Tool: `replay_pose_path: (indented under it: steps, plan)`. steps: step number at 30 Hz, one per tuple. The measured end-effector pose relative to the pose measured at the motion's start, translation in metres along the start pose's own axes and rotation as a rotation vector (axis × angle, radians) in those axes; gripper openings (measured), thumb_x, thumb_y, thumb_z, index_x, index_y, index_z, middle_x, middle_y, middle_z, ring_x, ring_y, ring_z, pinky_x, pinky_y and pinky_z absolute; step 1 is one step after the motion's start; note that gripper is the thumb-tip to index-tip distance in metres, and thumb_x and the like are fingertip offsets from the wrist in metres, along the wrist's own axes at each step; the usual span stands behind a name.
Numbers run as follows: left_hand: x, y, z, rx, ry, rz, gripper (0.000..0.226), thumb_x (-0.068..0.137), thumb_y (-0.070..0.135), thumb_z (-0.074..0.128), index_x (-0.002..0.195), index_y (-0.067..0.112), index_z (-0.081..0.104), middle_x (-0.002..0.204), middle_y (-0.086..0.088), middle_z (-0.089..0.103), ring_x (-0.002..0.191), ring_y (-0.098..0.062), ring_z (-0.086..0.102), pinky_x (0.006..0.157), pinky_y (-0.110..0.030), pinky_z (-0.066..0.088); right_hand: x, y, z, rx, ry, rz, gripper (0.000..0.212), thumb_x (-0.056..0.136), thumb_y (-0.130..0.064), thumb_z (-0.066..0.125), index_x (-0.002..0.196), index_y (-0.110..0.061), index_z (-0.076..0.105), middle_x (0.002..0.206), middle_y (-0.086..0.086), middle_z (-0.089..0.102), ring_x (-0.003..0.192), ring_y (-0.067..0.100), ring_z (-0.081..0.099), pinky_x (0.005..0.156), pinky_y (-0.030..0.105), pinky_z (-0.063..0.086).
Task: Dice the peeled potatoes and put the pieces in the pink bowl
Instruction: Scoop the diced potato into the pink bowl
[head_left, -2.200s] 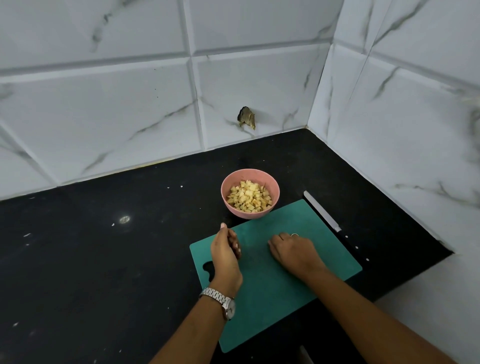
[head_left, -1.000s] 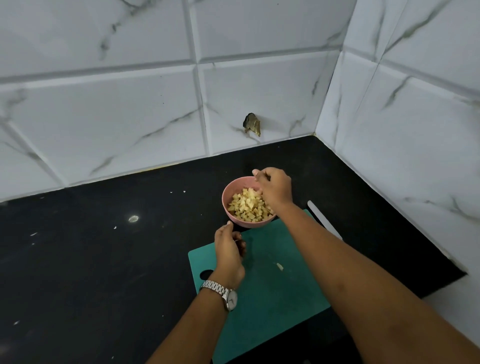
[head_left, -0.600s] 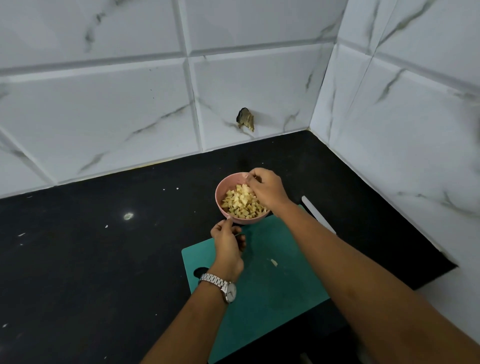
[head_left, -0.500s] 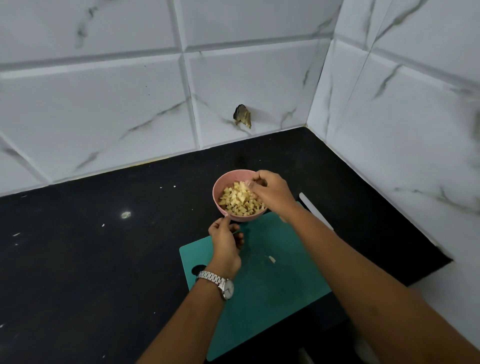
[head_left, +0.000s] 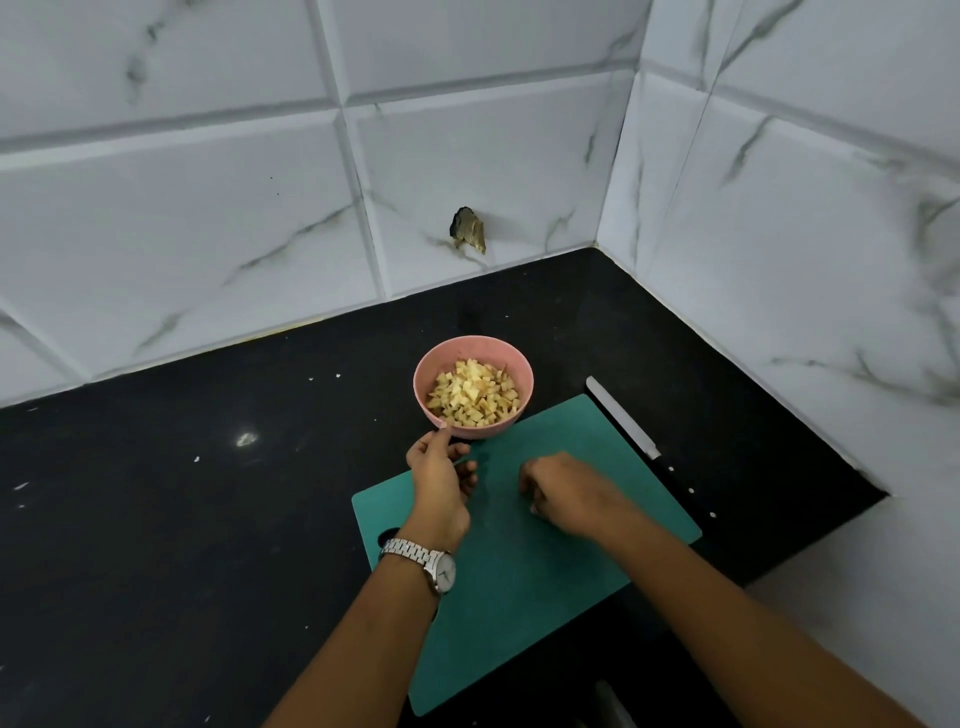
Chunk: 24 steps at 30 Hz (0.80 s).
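The pink bowl (head_left: 423, 384) stands on the black counter at the far edge of the green cutting board (head_left: 524, 597), heaped with diced potato (head_left: 474, 394). My left hand (head_left: 441, 480), with a watch on its wrist, lies at the board's far left corner. Its thumb touches the bowl's near wall and its fingers are loosely curled, holding nothing. My right hand (head_left: 566, 493) is down on the middle of the board, knuckles up. Its fingertips close on a small pale potato piece (head_left: 533, 510) that mostly hides under them.
A knife (head_left: 623, 421) with a pale blade and black handle lies on the counter along the board's right edge. Marble-tiled walls meet in a corner behind and to the right. A broken hole (head_left: 469, 231) marks the back tile. The counter's edge drops off at the right.
My right hand has come back from over the bowl to the middle of the board, onto the stray piece lying there. My left hand has stayed by the bowl.
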<state>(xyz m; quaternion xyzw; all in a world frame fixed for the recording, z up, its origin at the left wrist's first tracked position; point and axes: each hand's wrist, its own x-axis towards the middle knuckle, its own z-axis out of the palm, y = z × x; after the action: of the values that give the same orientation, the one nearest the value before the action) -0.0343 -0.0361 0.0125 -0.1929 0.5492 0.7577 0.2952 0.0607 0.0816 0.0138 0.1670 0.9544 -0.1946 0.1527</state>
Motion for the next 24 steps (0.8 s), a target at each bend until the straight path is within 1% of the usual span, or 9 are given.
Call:
replay_pose_path:
  steps: [4,7,9,11,14,17,21,24]
  plan:
    - [-0.003,0.0,-0.001,-0.003,-0.002,-0.01,0.032,0.097,0.026,0.052,0.127,0.016,0.047,0.07,0.0,0.055,0.053,-0.011,0.047,0.047,-0.024,0.038,-0.006,-0.009,0.009,-0.053,0.063,0.039,0.021,0.093,-0.001,0.051,0.11,-0.009,0.062,0.111,0.012,0.063,0.1,0.026,0.062,0.081,0.035,0.049]
    - [-0.004,0.003,-0.003,-0.007,0.006,-0.012,0.032,0.097,0.026,0.053,0.126,0.017,0.047,0.07,0.0,0.056,0.054,-0.011,0.048,0.048,-0.024,0.038,-0.01,-0.013,0.014,-0.045,0.071,0.08,0.021,0.093,-0.001,0.048,0.111,-0.008,0.055,0.115,0.015,0.061,0.105,0.03,0.06,0.081,0.036,0.046]
    - [-0.005,0.004,-0.005,-0.008,0.007,-0.012,0.032,0.097,0.026,0.052,0.127,0.016,0.047,0.071,0.0,0.056,0.054,-0.011,0.048,0.048,-0.024,0.038,-0.014,-0.016,0.018,-0.074,0.095,0.075,0.022,0.094,0.0,0.045,0.115,-0.006,0.05,0.117,0.017,0.059,0.107,0.032,0.058,0.083,0.037,0.046]
    - [-0.006,0.004,-0.005,-0.011,0.009,-0.009,0.032,0.097,0.026,0.052,0.127,0.016,0.047,0.071,0.0,0.055,0.055,-0.011,0.047,0.049,-0.024,0.038,-0.019,-0.021,0.023,-0.124,0.141,0.056,0.023,0.096,0.003,0.041,0.117,-0.004,0.047,0.118,0.018,0.058,0.109,0.032,0.054,0.083,0.038,0.045]
    - [-0.008,0.003,-0.005,-0.014,0.017,-0.009,0.031,0.097,0.026,0.052,0.126,0.015,0.048,0.071,0.0,0.055,0.055,-0.011,0.047,0.049,-0.024,0.038,-0.024,-0.027,0.03,-0.148,0.174,0.077,0.028,0.097,0.006,0.039,0.123,-0.003,0.044,0.124,0.019,0.054,0.114,0.031,0.049,0.084,0.037,0.045]
    - [-0.01,0.002,-0.006,-0.014,0.021,-0.011,0.03,0.097,0.026,0.051,0.126,0.015,0.048,0.072,0.0,0.054,0.055,-0.011,0.047,0.049,-0.024,0.038,-0.025,-0.031,0.035,-0.17,0.206,0.088,0.028,0.101,0.0,0.036,0.128,-0.003,0.04,0.129,0.017,0.05,0.118,0.029,0.046,0.084,0.035,0.048]
    - [-0.013,-0.001,-0.005,-0.031,0.042,0.002,0.031,0.097,0.025,0.051,0.126,0.014,0.048,0.072,0.0,0.054,0.055,-0.012,0.046,0.05,-0.024,0.038,-0.025,-0.029,0.034,-0.194,0.242,0.048,0.027,0.102,-0.002,0.031,0.127,-0.004,0.041,0.128,0.015,0.051,0.117,0.027,0.048,0.082,0.033,0.049]
    - [-0.011,-0.003,-0.002,-0.045,0.075,0.009,0.032,0.098,0.025,0.051,0.127,0.013,0.049,0.073,0.0,0.054,0.056,-0.012,0.047,0.051,-0.024,0.039,-0.028,-0.024,0.034,-0.223,0.252,-0.044,0.028,0.101,-0.001,0.029,0.126,-0.004,0.041,0.126,0.016,0.052,0.113,0.027,0.052,0.081,0.033,0.049]
